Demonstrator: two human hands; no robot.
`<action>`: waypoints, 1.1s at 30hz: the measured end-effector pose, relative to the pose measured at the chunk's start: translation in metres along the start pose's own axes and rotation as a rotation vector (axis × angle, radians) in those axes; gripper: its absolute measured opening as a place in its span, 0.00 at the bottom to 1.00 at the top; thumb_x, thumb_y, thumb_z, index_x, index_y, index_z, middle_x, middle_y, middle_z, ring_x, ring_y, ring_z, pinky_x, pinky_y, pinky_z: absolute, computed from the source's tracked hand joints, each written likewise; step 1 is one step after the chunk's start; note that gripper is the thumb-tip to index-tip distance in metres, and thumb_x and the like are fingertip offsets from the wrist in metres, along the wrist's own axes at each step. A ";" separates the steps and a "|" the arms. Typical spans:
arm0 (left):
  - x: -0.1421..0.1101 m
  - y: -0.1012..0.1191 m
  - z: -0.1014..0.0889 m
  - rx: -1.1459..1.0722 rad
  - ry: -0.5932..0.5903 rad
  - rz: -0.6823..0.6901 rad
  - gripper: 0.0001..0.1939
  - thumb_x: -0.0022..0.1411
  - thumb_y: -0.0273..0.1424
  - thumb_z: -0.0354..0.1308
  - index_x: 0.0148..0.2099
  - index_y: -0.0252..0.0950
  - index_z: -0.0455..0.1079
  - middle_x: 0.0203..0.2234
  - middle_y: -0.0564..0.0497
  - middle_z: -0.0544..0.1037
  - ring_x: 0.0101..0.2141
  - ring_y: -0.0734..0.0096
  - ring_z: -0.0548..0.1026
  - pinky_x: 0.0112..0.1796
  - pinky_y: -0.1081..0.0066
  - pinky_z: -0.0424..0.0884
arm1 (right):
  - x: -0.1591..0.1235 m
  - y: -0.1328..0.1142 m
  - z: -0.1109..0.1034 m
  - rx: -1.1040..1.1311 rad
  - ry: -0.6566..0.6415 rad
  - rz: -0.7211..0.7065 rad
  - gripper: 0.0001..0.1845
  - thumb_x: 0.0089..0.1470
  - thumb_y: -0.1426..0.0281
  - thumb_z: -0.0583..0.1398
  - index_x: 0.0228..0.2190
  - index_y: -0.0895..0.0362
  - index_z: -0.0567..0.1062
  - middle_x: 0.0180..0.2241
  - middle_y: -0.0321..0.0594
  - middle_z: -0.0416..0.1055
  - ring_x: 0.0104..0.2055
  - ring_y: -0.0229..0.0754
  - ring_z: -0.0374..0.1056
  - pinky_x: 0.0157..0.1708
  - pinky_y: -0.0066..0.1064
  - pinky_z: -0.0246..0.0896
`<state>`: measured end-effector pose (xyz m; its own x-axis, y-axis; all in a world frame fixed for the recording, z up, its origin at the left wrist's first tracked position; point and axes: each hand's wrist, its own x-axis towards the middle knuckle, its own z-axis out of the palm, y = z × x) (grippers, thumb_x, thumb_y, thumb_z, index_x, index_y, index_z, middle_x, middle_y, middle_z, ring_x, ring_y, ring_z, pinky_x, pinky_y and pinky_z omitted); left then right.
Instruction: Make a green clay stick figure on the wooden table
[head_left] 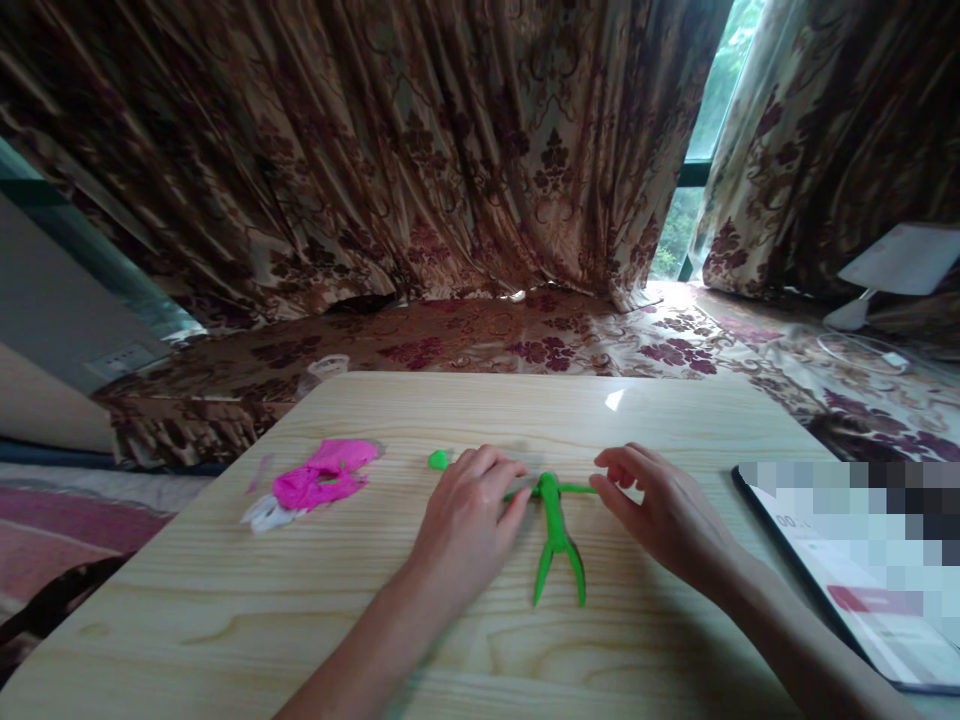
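Observation:
A green modelling-clay figure (pixel 553 515) lies on the table, with a long body, two spread legs and two thin arms stretched sideways. My left hand (pixel 476 505) rests over the figure's left-hand arm. Its thumb stands apart from the bent fingers, and part of that arm shows in the gap. My right hand (pixel 649 500) hovers at the tip of the other arm, thumb and curled fingers slightly apart. Whether the thumb touches that tip, I cannot tell. Just beyond my left hand sits a small green clay lump (pixel 438 459).
Left on the wooden table (pixel 337 620) lies a crumpled pink sheet or clay piece (pixel 322 480) with white wrapping (pixel 274 515). A tablet (pixel 847 580) lies at the right edge. A clear cup (pixel 324 372) stands past the far left corner. Behind are curtains (pixel 420 150) and a white lamp (pixel 900 258).

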<state>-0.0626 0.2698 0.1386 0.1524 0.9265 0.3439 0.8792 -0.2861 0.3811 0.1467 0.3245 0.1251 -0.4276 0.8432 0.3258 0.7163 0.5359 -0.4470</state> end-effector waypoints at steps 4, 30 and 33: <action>-0.039 0.018 -0.005 -0.024 0.045 -0.023 0.07 0.57 0.28 0.50 0.38 0.39 0.67 0.35 0.50 0.70 0.39 0.66 0.67 0.40 0.65 0.63 | -0.011 -0.015 -0.011 0.000 -0.091 -0.022 0.09 0.56 0.68 0.52 0.26 0.55 0.68 0.25 0.34 0.66 0.25 0.36 0.61 0.25 0.27 0.50; -0.048 0.001 -0.014 -0.149 0.062 -0.482 0.08 0.51 0.35 0.53 0.25 0.36 0.65 0.20 0.53 0.72 0.25 0.70 0.68 0.27 0.72 0.57 | -0.090 -0.063 -0.020 0.144 0.029 0.003 0.06 0.54 0.67 0.53 0.32 0.53 0.68 0.26 0.37 0.67 0.25 0.39 0.65 0.24 0.30 0.60; -0.044 0.011 -0.023 -0.661 -0.071 -0.388 0.10 0.53 0.36 0.52 0.27 0.34 0.66 0.21 0.53 0.72 0.25 0.72 0.68 0.29 0.73 0.60 | -0.074 -0.068 -0.025 0.259 0.075 -0.072 0.13 0.53 0.70 0.55 0.42 0.52 0.68 0.36 0.41 0.68 0.35 0.41 0.67 0.32 0.32 0.63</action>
<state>-0.0698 0.2198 0.1476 -0.0637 0.9974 0.0333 0.4260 -0.0030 0.9047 0.1436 0.2243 0.1526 -0.4232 0.8021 0.4214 0.5166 0.5957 -0.6150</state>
